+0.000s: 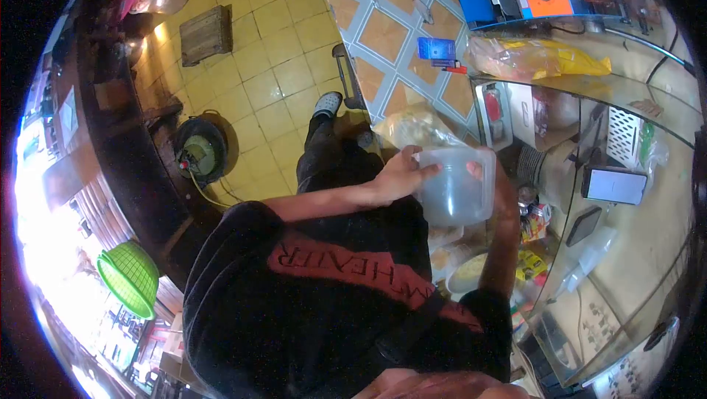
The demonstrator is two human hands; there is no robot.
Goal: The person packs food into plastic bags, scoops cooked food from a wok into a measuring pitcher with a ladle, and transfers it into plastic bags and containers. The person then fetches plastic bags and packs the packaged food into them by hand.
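A translucent plastic tub (456, 196) is held up in front of my body, tilted on its side. My left hand (401, 176) grips its left side, the thumb lying on the plastic. From the other side my right hand (475, 170) closes on the tub; its fingertips show near the upper right, and the rest is largely hidden behind it. Just beyond my hands, a clear plastic bag (420, 128) with pale contents rests at the tiled table's edge. Below the tub, a round container with pale yellowish contents (465, 275) is partly covered by my right forearm.
The tiled table (379, 27) holds a blue pack (437, 49), a red lighter (454, 69) and a yellow plastic bag (574, 60). On the right, a glass case carries a lit phone (615, 185) and a white perforated basket (624, 137). A wooden stool (206, 34) stands on the floor.
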